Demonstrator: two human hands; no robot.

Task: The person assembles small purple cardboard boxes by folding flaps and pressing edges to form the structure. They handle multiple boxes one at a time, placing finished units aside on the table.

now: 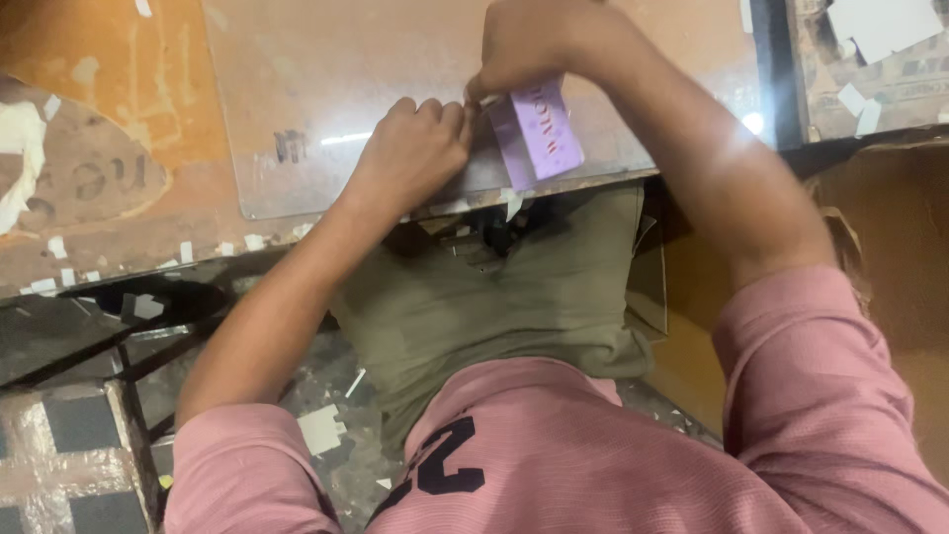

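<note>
- Head view: we are looking down at a purple card lying on a clear plastic sheet, close to the sheet's near edge.
- We are seeing the right hand curled shut just above the card, with its fingertips pinching something small at the card's top left corner. It is too small to tell what.
- We are seeing the left hand curled into a loose fist just left of the card, pressing on the sheet and touching the same corner.
- We are guessing the work is in the middle: the card is lying flat, and both hands are busy at one corner of it.
- We are finding lots of little white paper bits far left of the card, along the brown table.
- We are also seeing a bigger white scrap on the floor below the card.
- We are noticing olive trousers and a pink shirt below the card.
- We are not seeing anything blocking the card, but the hands are hiding its top corner.
</note>
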